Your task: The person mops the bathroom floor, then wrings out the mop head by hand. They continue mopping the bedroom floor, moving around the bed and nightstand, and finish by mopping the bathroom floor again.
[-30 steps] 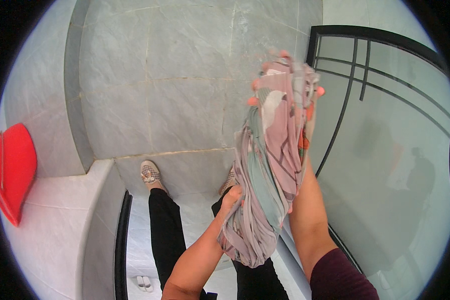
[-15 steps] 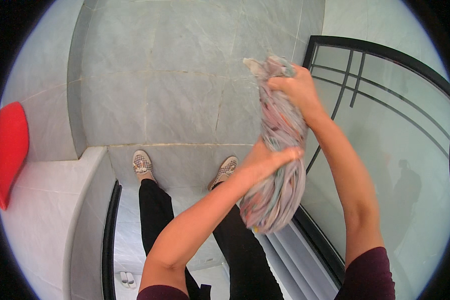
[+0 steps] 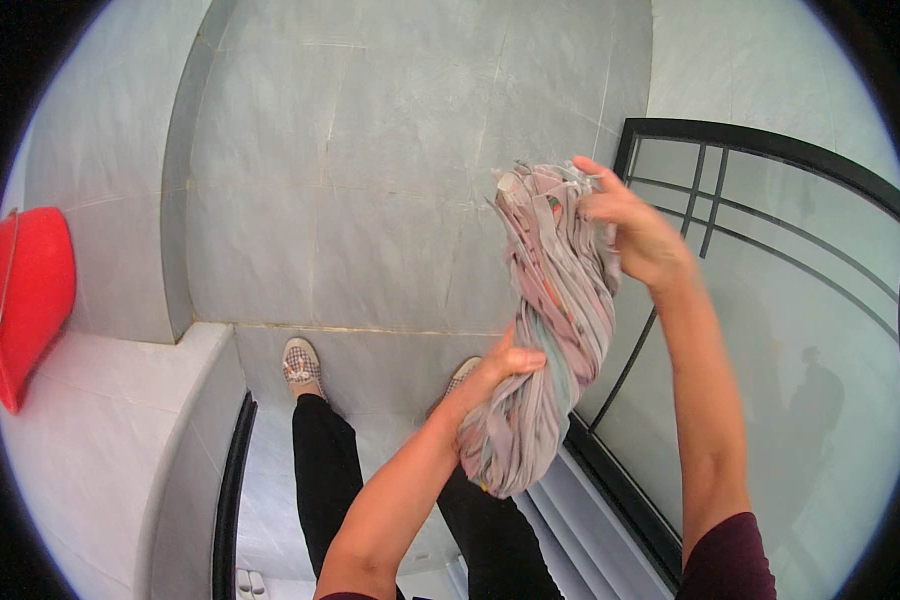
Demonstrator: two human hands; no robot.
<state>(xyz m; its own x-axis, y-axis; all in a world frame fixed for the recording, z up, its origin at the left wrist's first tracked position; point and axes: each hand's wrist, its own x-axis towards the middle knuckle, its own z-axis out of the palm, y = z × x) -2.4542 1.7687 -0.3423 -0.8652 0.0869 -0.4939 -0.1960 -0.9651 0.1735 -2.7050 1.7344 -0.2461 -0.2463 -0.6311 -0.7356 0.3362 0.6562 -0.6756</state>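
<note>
One twisted cloth (image 3: 562, 275) is held in the air above the tiled floor (image 3: 390, 250), beside the frosted door (image 3: 760, 330). The left hand (image 3: 495, 372) has its grip clamped around the lower middle; the right hand (image 3: 645, 235), which was clenched around the upper part a moment ago, has now loosened, fingers apart at the top end, so I think the left carries the twist
</note>
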